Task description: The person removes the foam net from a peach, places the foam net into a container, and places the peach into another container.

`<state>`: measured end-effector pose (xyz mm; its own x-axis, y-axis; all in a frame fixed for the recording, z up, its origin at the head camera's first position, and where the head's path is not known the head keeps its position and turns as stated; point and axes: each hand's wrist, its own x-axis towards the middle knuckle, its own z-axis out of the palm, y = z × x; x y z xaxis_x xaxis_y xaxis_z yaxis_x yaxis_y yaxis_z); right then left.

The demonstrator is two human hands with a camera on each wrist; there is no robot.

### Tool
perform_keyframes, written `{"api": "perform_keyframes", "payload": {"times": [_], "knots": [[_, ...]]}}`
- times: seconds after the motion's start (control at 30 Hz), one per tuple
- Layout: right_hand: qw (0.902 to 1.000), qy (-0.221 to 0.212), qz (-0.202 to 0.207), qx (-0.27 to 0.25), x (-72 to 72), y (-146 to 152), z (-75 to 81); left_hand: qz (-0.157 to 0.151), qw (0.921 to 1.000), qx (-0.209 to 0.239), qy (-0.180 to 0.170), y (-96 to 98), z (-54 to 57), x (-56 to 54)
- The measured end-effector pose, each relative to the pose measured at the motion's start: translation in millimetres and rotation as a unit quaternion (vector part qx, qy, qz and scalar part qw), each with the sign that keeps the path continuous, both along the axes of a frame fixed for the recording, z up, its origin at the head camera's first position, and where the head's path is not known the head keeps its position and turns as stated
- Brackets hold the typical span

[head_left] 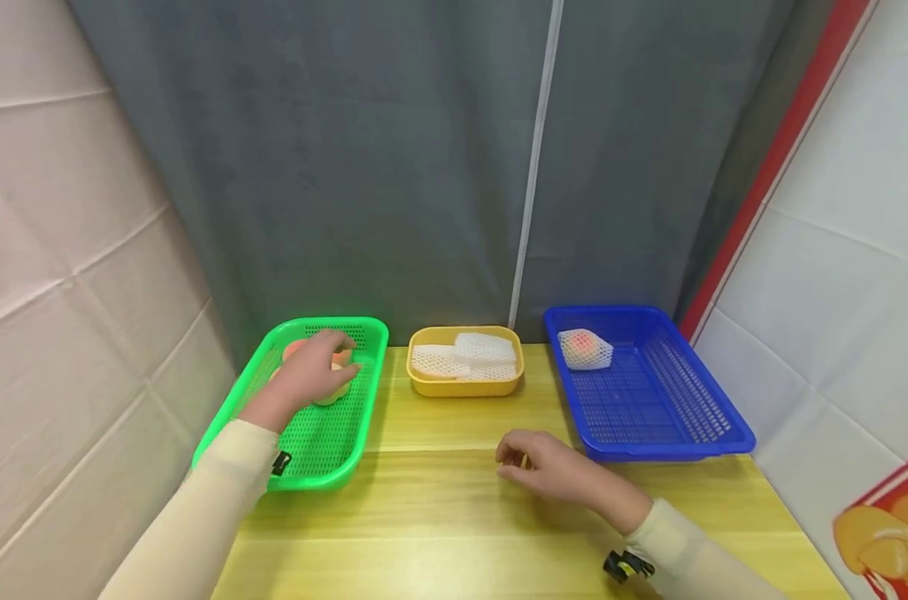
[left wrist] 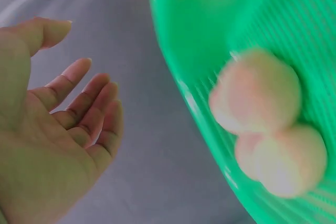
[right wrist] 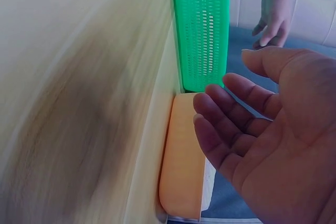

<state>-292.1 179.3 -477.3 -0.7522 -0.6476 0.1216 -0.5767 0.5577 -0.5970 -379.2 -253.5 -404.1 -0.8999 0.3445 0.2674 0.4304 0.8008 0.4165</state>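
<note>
My left hand (head_left: 313, 368) hovers over the green basket (head_left: 326, 479) at the left, its fingers loosely bent with nothing between them. Beneath it lie several peaches (left wrist: 257, 92), partly hidden by the hand in the head view; the left wrist view shows them resting against the basket's wall, apart from the fingers. My right hand (head_left: 547, 467) is held above the table in front of the blue basket (head_left: 649, 454), fingers relaxed and holding nothing. Inside the blue basket a peach in a white foam net (head_left: 584, 348) sits at the back left corner.
Between the baskets stands a small yellow bin (head_left: 464, 389) with several white foam nets (head_left: 440, 362) in it. A wooden table (head_left: 423, 533) bears everything. Behind it hangs a dark grey curtain (head_left: 348, 167), and pale walls (head_left: 844, 333) flank both sides.
</note>
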Motion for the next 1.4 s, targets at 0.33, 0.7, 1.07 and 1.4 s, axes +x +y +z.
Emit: {"api": "perform_keyframes", "payload": {"times": [0.33, 0.7, 1.07, 1.4], "knots": [[0.9995, 0.013, -0.030, -0.002, -5.3, -0.5, 1.5, -0.069, 0.9932, 0.086, 0.037, 74.3, -6.5, 55.3], [0.9982, 0.007, -0.058, -0.012, -6.7, -1.5, -8.6, -0.094, 0.9875, 0.126, 0.012, 132.0, -71.2, 77.9], [0.9987, 0.015, -0.047, -0.013, -9.3, -4.5, -17.5, -0.104, 0.9855, 0.132, -0.025, 147.8, -97.5, 83.8], [0.9984, 0.017, -0.054, -0.010, -7.2, -3.3, -11.4, -0.105, 0.9858, 0.127, -0.031, 149.7, -91.3, 82.5]]}}
